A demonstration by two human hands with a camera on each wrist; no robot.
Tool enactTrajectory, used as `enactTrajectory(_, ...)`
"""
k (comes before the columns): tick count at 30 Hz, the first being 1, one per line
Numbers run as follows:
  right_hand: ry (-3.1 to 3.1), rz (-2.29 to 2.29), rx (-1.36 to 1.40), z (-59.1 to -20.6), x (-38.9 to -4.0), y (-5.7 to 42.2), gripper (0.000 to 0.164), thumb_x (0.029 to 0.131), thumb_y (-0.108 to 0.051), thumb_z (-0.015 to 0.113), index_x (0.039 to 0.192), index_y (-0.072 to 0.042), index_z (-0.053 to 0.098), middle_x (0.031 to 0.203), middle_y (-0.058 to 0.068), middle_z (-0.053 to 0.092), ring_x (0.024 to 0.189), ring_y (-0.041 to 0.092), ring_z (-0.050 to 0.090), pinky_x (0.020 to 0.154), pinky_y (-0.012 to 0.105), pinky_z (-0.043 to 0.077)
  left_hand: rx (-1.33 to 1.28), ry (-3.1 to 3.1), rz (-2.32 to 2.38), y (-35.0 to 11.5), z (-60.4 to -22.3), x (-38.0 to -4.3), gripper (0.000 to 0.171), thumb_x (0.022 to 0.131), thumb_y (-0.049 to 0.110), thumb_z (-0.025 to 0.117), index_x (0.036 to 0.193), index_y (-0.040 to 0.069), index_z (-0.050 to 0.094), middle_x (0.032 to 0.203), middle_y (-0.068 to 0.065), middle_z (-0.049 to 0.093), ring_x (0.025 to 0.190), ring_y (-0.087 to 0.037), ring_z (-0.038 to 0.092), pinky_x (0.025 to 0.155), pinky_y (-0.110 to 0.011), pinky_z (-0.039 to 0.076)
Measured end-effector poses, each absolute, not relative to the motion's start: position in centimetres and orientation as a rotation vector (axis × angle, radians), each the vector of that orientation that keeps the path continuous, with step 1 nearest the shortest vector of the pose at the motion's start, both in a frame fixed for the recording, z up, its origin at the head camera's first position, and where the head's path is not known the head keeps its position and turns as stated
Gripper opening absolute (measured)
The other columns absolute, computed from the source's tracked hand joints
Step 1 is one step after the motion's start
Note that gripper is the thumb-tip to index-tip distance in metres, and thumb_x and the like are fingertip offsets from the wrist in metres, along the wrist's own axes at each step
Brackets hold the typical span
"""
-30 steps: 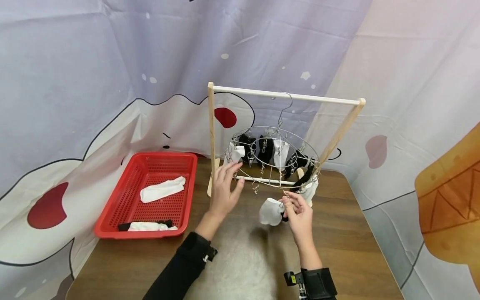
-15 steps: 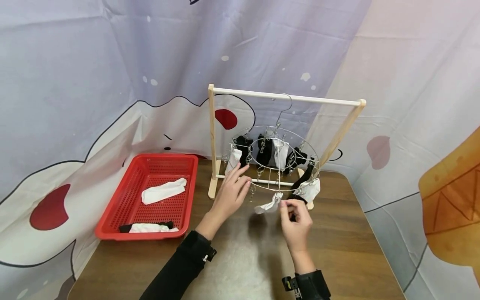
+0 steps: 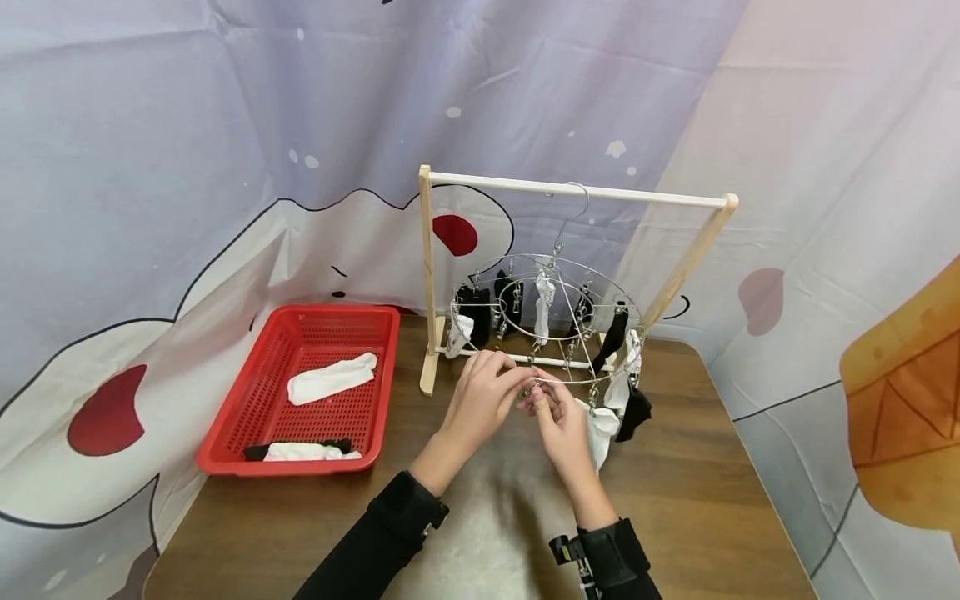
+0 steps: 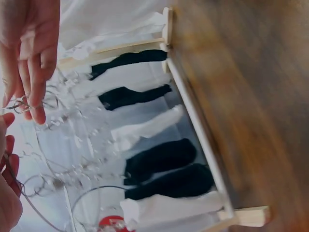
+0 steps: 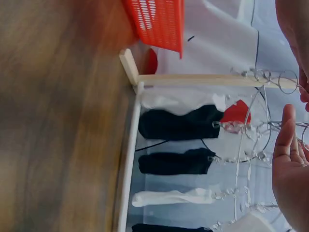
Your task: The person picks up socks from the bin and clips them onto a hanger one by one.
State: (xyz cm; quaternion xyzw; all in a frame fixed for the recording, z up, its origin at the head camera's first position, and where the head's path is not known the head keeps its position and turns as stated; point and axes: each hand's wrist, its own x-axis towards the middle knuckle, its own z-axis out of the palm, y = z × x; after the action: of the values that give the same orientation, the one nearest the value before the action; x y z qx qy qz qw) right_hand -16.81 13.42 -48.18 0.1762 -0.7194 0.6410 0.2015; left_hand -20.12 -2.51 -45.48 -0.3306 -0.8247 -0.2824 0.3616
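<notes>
A round wire sock hanger [image 3: 592, 380] with dangling clips hangs from the rack. At its front edge my two hands meet. My left hand [image 3: 483, 396] grips the wire rim; in the left wrist view its curled fingers [image 4: 10, 166] lie against the wire. My right hand [image 3: 558, 421] pinches a small metal clip [image 3: 527, 388], partly hidden by the fingers. Just right of it hangs a white sock [image 3: 600, 429], with a black sock [image 3: 635, 414] beyond. More black and white socks hang round the ring, among them a white sock [image 3: 543, 307] at the back.
The wooden rack [image 3: 429, 275] with its white top bar [image 3: 637, 194] stands on the brown table [image 3: 697, 500]. At the left a red basket [image 3: 217, 437] holds a white sock [image 3: 332, 379] and a black-and-white bundle [image 3: 303, 451]. A printed cloth hangs behind.
The hanger has turned, carrying the front white sock to the right. My right hand has left that sock and moved left to a clip. My left hand has moved right to meet it.
</notes>
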Motion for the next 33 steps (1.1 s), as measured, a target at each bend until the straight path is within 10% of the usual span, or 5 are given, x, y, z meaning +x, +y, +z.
enactTrajectory(12,-1.903,2.104,0.393,-48.0,-17.5,13.5,0.029,0.107,0.000,0.048,0.124,0.022,0.055,0.093,0.002,0.070,0.076,0.009,0.068,0.072,0.022,0.058,-0.753,-2.206,-0.634,-1.5,-44.0,-19.4,0.014,0.097,0.025,0.071,0.106,0.019,0.079,0.096,0.004,0.068,0.089,-0.016,0.056,0.088,-0.037,0.046)
enactTrajectory(21,-1.761,2.338,0.317,-47.8,-17.7,13.4,0.027,0.101,0.009,0.055,0.121,0.026,0.049,0.108,0.004,0.071,0.082,0.013,0.072,0.078,0.025,0.060,-0.737,-2.157,-0.723,-2.1,-43.6,-20.1,0.015,0.096,0.022,0.074,0.109,0.014,0.077,0.098,0.001,0.071,0.093,-0.019,0.060,0.092,-0.038,0.048)
enactTrajectory(26,-1.681,2.401,0.330,-48.1,-17.8,13.2,0.005,0.098,0.014,0.055,0.104,0.013,0.055,0.099,0.005,0.073,0.078,0.015,0.074,0.071,0.024,0.060,-0.767,-2.180,-0.763,-2.5,-43.8,-20.3,0.018,0.097,0.022,0.072,0.112,0.013,0.075,0.103,0.000,0.072,0.097,-0.020,0.061,0.092,-0.036,0.048)
enactTrajectory(33,-1.636,2.422,0.295,-48.4,-17.7,13.0,0.019,0.097,0.015,0.057,0.093,-0.002,0.051,0.091,0.004,0.075,0.070,0.014,0.074,0.060,0.020,0.056,-0.792,-2.208,-0.818,-2.7,-44.2,-20.5,0.014,0.098,0.022,0.071,0.109,0.013,0.075,0.103,0.000,0.073,0.103,-0.021,0.062,0.099,-0.036,0.048)
